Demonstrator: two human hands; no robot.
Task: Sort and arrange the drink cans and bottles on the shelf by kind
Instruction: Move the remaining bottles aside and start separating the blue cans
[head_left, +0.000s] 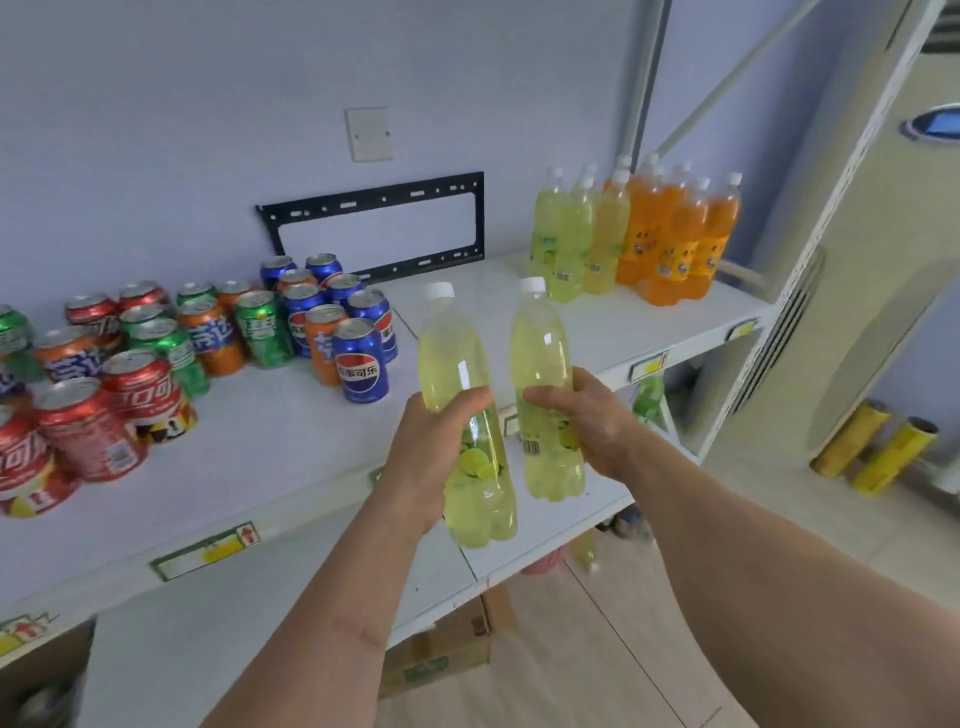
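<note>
The left hand (441, 441) grips one yellow-green bottle (462, 415) and the right hand (587, 421) grips a second bottle (545, 395), both upright in front of the shelf (519, 301). At the shelf's far right end stand about four yellow-green bottles (571, 234) beside about five orange bottles (680, 239). Mixed cans (208, 338), roughly twenty, crowd its left end.

1. Looks to me like a small shop or stockroom: white shelf (597, 332) with price-tag holders (205, 551) on its front edge.
2. I see soda cans (358, 364) and drink bottles (675, 239) stocked in bunches.
</note>
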